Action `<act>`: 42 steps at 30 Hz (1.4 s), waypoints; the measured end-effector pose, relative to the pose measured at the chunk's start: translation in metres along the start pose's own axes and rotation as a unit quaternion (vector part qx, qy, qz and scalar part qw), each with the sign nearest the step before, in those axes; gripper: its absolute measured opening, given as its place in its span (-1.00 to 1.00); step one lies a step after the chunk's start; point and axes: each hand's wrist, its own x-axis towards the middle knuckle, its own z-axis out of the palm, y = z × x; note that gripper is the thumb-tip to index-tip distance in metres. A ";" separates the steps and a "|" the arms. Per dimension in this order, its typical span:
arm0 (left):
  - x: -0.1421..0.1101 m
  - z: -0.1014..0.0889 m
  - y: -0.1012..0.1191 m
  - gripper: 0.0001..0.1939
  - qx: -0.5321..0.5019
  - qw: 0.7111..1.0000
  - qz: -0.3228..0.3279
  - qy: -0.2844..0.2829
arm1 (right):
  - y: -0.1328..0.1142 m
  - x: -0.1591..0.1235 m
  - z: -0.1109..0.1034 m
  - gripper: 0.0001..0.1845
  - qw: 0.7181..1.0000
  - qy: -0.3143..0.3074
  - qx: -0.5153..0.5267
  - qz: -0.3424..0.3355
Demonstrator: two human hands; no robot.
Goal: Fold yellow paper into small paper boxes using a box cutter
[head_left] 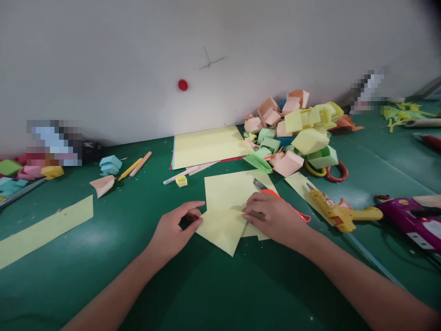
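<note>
In the head view a small pale yellow sheet of paper is tilted, one corner pointing toward me. My left hand pinches its left edge between thumb and fingers. On the other side my right hand has its fingertips closed on the right edge. Behind and partly beneath lies a larger yellow sheet on the green table. A utility knife with an orange handle rests by my right hand, which hides part of it.
Folded paper pieces are heaped at the back right, beside scissors. A yellow glue gun and a purple device lie to the right. A stack of coloured paper leans near the wall. Pencils and a yellow strip lie left.
</note>
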 end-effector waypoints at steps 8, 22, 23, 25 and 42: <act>0.007 0.004 -0.008 -0.81 0.067 0.991 0.118 -0.007 | 0.013 0.000 0.003 -0.75 0.997 0.005 -0.063 -0.039; 0.002 0.009 -0.011 -0.77 0.138 0.942 0.303 0.049 | 0.007 -0.006 0.020 -0.53 0.993 0.015 -0.030 -0.116; 0.002 0.009 -0.011 -0.77 0.141 0.939 0.310 0.046 | 0.008 -0.006 0.020 -0.48 0.991 0.018 -0.036 -0.131; 0.001 0.010 -0.011 -0.77 0.139 0.938 0.316 0.039 | 0.008 -0.006 0.019 -0.42 0.984 0.021 -0.048 -0.169; 0.001 0.012 -0.013 -0.65 0.175 0.931 0.318 -0.037 | 0.007 -0.006 0.020 -0.23 0.960 -0.031 -0.095 -0.262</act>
